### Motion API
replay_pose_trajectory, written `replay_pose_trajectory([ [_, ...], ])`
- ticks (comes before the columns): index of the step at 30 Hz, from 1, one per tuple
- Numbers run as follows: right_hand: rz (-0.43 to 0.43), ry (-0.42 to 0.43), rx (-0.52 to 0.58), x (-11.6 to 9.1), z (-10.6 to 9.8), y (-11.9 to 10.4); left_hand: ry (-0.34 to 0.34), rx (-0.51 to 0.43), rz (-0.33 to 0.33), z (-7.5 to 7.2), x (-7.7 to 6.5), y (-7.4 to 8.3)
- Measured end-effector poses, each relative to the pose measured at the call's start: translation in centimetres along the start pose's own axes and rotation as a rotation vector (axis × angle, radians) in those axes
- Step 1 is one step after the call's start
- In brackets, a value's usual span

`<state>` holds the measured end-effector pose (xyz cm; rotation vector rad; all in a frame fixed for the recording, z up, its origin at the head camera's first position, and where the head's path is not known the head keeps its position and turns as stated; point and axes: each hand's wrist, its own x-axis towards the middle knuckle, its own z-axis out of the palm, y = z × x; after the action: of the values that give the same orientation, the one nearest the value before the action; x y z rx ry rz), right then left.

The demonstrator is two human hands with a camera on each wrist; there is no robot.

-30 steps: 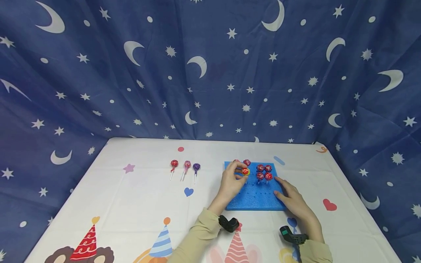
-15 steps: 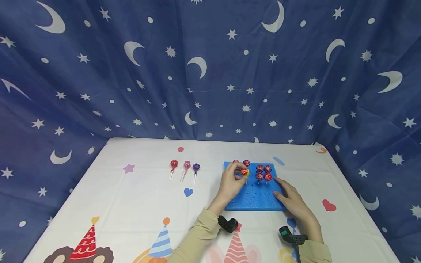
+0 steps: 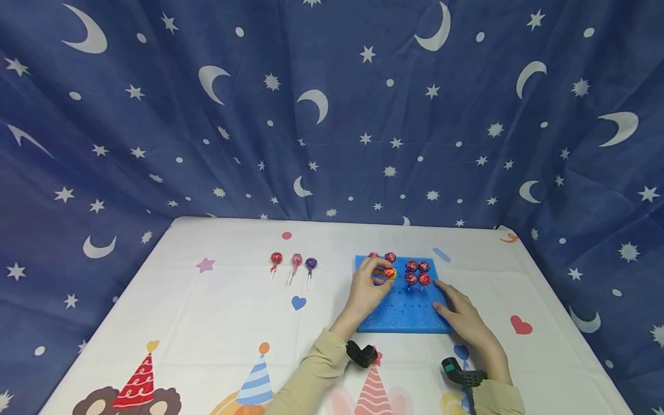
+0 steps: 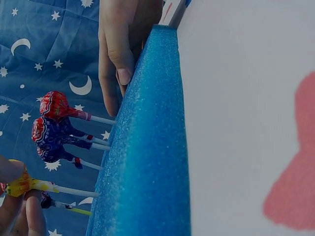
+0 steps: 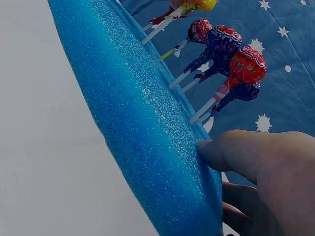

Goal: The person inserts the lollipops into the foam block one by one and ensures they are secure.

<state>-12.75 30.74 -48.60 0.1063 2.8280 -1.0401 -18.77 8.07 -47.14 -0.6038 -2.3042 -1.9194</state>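
Note:
My left hand [image 3: 367, 291] pinches a yellow-and-red lollipop [image 4: 20, 182] by its wrapped head. In the left wrist view its white stick points at the blue foam board [image 3: 399, 317] and its end meets the board's top face. Several small holes dot that face. My right hand [image 3: 463, 316] rests against the board's right edge, thumb on the board and fingers extended along the side. Several lollipops [image 5: 248, 65] with red or red-and-blue wrappers stand upright in the board between my hands and toward its back; one at the back left is partly hidden by my left hand.
Left of the board, a red lollipop [image 3: 276, 258], a pink lollipop [image 3: 297, 259] and a purple lollipop [image 3: 311, 263] lie in a row on the white printed tablecloth [image 3: 207, 311]. A blue curtain [image 3: 332, 115] with moons and stars hangs behind the table.
The lollipop in my left hand has come down slightly toward the board and a little to the right. My right hand has stayed on the board's edge.

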Motion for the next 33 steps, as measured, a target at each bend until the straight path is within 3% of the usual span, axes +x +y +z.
replay_pose_trajectory([
  [20, -0.001, -0.011, 0.002, -0.04, -0.06, -0.03, -0.021, 0.081, -0.004, 0.47, -0.41, 0.01],
  [33, 0.004, -0.014, 0.008, -0.08, -0.03, -0.08, -0.016, 0.072, -0.055, 0.54, -0.55, -0.15],
])
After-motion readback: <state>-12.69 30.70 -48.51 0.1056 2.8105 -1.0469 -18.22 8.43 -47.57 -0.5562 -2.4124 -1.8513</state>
